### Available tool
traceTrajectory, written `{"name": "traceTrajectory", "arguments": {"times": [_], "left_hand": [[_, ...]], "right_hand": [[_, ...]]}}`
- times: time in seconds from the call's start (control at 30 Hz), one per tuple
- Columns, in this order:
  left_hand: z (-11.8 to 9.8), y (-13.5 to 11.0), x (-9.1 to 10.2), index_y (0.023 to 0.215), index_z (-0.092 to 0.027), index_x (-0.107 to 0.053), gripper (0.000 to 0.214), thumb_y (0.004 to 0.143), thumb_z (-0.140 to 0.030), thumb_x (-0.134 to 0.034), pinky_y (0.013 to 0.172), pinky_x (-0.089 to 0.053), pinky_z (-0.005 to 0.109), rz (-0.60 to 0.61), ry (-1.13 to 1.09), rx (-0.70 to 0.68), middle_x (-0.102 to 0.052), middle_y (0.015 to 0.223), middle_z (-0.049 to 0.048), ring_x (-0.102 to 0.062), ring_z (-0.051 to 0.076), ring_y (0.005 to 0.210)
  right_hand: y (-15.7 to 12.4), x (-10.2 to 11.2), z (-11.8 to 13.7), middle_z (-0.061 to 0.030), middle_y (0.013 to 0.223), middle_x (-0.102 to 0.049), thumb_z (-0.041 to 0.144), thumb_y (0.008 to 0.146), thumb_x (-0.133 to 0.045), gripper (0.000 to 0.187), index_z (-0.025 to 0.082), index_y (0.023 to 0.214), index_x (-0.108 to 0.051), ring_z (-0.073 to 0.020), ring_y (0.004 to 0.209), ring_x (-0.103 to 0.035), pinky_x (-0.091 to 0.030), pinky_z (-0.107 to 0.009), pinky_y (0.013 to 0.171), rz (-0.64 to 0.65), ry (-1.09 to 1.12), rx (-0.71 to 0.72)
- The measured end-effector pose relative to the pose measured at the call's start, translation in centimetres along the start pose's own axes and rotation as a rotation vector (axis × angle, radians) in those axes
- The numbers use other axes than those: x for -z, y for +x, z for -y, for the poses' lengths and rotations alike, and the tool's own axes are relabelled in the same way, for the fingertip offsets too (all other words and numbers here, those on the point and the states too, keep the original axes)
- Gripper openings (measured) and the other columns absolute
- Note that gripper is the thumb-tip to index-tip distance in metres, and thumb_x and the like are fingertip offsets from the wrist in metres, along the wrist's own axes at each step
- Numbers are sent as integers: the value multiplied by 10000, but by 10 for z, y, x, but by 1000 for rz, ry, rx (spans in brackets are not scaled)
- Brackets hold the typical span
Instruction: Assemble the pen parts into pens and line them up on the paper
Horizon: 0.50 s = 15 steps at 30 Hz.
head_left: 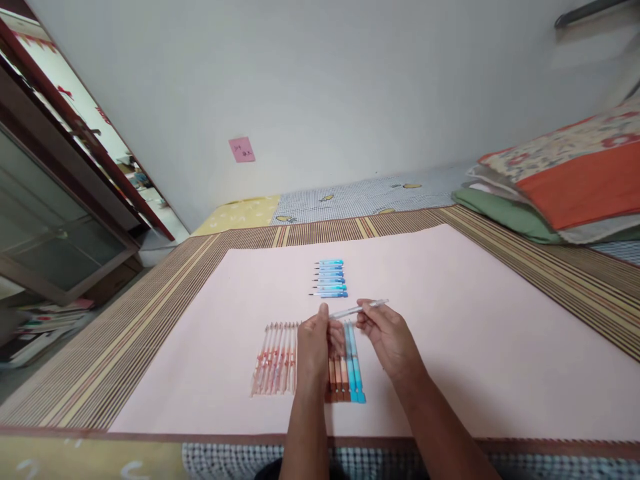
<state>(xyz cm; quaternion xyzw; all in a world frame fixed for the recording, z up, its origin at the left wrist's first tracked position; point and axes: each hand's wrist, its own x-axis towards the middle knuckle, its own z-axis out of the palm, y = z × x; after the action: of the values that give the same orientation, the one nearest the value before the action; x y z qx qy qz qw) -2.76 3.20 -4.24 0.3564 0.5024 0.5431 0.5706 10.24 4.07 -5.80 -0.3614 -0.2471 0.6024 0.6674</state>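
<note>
A slim, pale pen (350, 311) is held almost level between my two hands, above the pink sheet. My left hand (315, 337) pinches its left end with the thumb, the other fingers curled below. Near the pen's other end, my right hand (390, 337) grips it between thumb and fingertips. Under and beside my hands lies a row of pens: pale pens with reddish marks (275, 360) on the left, brown-ended pens (339, 383) partly hidden by my left hand, and light blue pens (356, 373) on the right. Farther off, several small blue pens (330, 280) lie stacked crosswise.
The large pink sheet (200, 360) lies on a striped mat (125, 320). Folded bedding with an orange and floral cover (585, 180) sits at the right. Behind is a white wall with a pink note (242, 149). A glass-paned door (50, 220) stands at the left.
</note>
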Motion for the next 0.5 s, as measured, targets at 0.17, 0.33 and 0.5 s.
{"name": "traceTrajectory", "arguments": {"times": [0.17, 0.33, 0.5], "left_hand": [[-4, 0, -2, 1043, -106, -669, 612, 666, -568, -807, 460, -414, 196, 128, -156, -6, -727, 706, 69, -648, 131, 516], [1, 2, -2, 770, -119, -635, 475, 608, -505, -860, 389, -345, 173, 65, -174, 6, -680, 592, 36, -582, 100, 424], [7, 6, -3, 761, -95, -644, 594, 701, -683, -710, 353, -280, 184, -69, -125, 79, -644, 516, 53, -556, 113, 365]], "right_hand": [[2, 5, -1, 0, 662, -612, 401, 663, -870, 301, 160, 815, -772, -119, 649, -558, -494, -258, 635, -29, -23, -4], [2, 5, 1, -4, 671, -629, 411, 640, -877, 321, 172, 825, -772, -127, 659, -571, -503, -267, 648, -16, -45, -19], [1, 3, 1, -16, 687, -651, 404, 606, -892, 341, 170, 821, -768, -146, 696, -605, -531, -290, 685, 3, -37, -5]]}}
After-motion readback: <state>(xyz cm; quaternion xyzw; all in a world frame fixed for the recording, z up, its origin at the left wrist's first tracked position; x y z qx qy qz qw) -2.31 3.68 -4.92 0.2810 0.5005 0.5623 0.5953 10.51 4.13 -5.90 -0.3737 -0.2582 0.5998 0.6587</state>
